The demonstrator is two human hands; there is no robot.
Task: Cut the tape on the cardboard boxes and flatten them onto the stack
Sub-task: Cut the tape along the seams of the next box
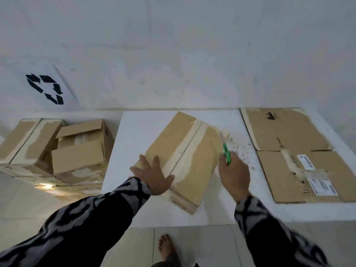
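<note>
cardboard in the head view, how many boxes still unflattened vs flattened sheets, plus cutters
Unflattened brown cardboard boxes: 3, the taped box on the white table and two on the left
Flattened brown cardboard sheets: 2
Green utility knives: 1
Total: 6

You see a matt brown cardboard box (181, 158) with smoother pale tape (189, 149), a green, probably plastic, cutter (226, 154), and a matt white table (134, 132).
</note>
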